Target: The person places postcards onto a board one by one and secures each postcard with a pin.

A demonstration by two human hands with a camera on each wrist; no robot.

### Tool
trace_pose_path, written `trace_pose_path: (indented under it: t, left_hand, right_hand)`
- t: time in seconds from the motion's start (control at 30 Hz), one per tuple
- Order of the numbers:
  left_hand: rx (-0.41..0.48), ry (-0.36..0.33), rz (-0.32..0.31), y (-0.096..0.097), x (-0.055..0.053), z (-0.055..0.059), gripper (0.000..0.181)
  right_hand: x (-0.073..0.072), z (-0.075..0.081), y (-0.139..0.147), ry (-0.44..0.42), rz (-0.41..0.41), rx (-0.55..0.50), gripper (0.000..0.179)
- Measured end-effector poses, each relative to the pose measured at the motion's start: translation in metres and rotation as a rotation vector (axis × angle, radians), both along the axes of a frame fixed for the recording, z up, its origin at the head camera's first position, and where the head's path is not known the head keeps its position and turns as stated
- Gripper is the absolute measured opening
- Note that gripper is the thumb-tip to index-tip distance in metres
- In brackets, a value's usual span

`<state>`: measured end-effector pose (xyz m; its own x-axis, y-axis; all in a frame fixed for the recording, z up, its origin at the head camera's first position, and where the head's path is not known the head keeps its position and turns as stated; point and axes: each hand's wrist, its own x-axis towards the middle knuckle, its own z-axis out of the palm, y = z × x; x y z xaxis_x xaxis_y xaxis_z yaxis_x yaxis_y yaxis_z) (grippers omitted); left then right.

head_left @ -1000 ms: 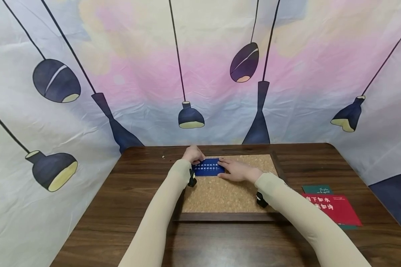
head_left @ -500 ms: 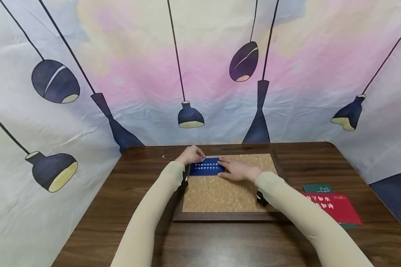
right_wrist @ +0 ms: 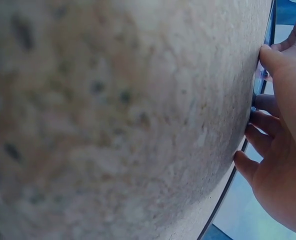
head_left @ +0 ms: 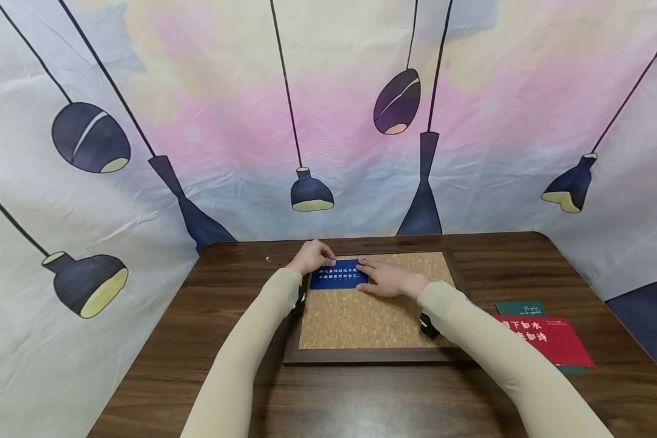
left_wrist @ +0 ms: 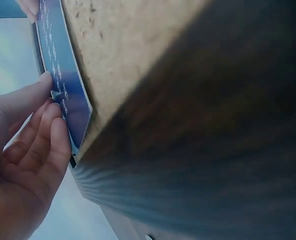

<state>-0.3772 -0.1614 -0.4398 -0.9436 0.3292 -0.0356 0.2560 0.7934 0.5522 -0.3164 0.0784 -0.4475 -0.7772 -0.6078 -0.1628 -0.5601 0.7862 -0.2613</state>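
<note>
A blue card (head_left: 336,278) with white writing lies at the upper left of a framed cork board (head_left: 361,322). At the card's top edge, my left hand (head_left: 309,257) pinches a small translucent pin (left_wrist: 59,95) between thumb and index finger; its point is hidden. The other left fingers curl loosely beside the card in the left wrist view. My right hand (head_left: 385,278) lies flat with spread fingers, its fingertips resting on the card's right end. In the right wrist view the right fingertips (right_wrist: 241,161) touch the board's surface.
The board's dark frame (head_left: 372,356) rests on a brown wooden table (head_left: 197,340). To the right lie a red card (head_left: 558,340) and green cards (head_left: 520,308) partly beneath it. A cloth printed with lamps (head_left: 224,121) hangs behind the table.
My left wrist has swung to the left, uncovering the card's left end, while the fingers stay at its top edge. The right hand and the card have not visibly moved.
</note>
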Motion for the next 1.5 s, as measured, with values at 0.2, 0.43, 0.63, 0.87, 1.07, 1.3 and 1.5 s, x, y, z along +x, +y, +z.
trace_pose_path:
  t: [0.2,0.43,0.63,0.87,1.07,1.3,1.5]
  left_hand:
    - [-0.02,-0.026,0.012,0.001,0.001,0.006,0.009]
    - [-0.044,-0.023,0.01,0.004,-0.001,0.012,0.009]
    - [-0.035,-0.012,0.015,0.006,0.001,0.014,0.009]
    - [-0.033,-0.014,0.042,0.007,0.001,0.01,0.008]
    - [-0.04,-0.019,0.044,0.009,0.001,0.009,0.008]
    - [-0.037,-0.037,0.075,0.011,0.001,0.009,0.007]
    - [-0.017,-0.059,0.104,0.011,0.002,0.007,0.006]
  right_hand:
    - [-0.001,-0.001,-0.001,0.008,0.005,-0.008,0.073]
    - [-0.003,-0.001,-0.002,0.014,-0.008,0.001,0.072]
    - [-0.003,0.0,-0.002,0.023,-0.019,0.014,0.072]
    - [-0.004,-0.002,-0.002,0.016,-0.017,0.013,0.072]
    - [-0.004,-0.003,-0.001,0.011,-0.024,0.02,0.072]
    - [-0.003,0.0,-0.002,0.008,-0.019,0.022,0.072]
    - [-0.001,-0.002,-0.002,-0.009,-0.019,0.001,0.071]
